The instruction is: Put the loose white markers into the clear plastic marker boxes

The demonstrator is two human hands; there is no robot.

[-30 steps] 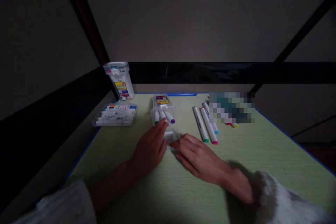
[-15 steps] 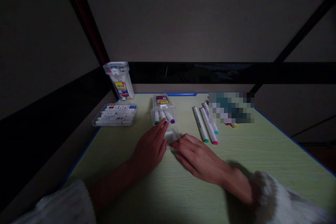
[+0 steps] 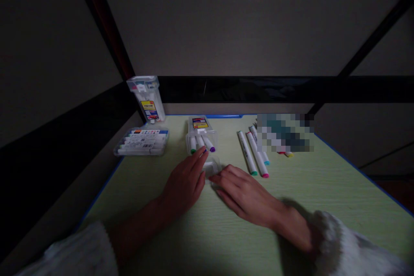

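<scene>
My left hand (image 3: 185, 180) rests on the table with its fingers stretched forward, fingertips beside a small clear plastic lid (image 3: 211, 164) and just below the markers. Across from it, my right hand (image 3: 241, 192) lies with loosely bent fingers, their tips at the lid's right edge; neither hand visibly grips anything. Right behind the lid lies a clear marker case (image 3: 203, 125) with a yellow label. Several white markers (image 3: 209, 143) show at its near end, with green and purple tips. Whether the lid is joined to the case is hard to tell.
A second clear case (image 3: 149, 101) stands upright at the back left, with a flat pack of markers (image 3: 142, 142) before it. Three loose white markers (image 3: 258, 155) lie right of centre, beside a blurred-out patch. The table (image 3: 323, 198) has a blue edge; a wall rises behind.
</scene>
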